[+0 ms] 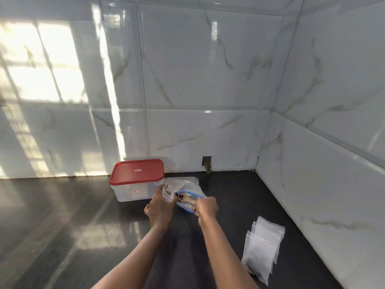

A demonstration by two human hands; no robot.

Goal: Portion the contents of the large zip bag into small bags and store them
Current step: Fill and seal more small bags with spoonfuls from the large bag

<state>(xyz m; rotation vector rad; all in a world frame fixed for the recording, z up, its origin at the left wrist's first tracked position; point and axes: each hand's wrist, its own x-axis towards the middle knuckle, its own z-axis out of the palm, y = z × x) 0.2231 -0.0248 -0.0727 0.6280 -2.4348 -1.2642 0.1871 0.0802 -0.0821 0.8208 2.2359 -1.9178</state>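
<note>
Glossy marbled white wall tiles [208,65] meet a dark polished counter [62,215], sunlight patch [41,61] at left.

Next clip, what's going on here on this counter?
A person is portioning at a dark counter. The right hand holds a wooden spoon carrying a few dark pieces above the open blue-rimmed large zip bag. The left hand holds a small clear bag open beside the spoon. A stack of small bags lies to the right, at least one with dark contents. A clear container, red lid shut, stands behind.
</note>
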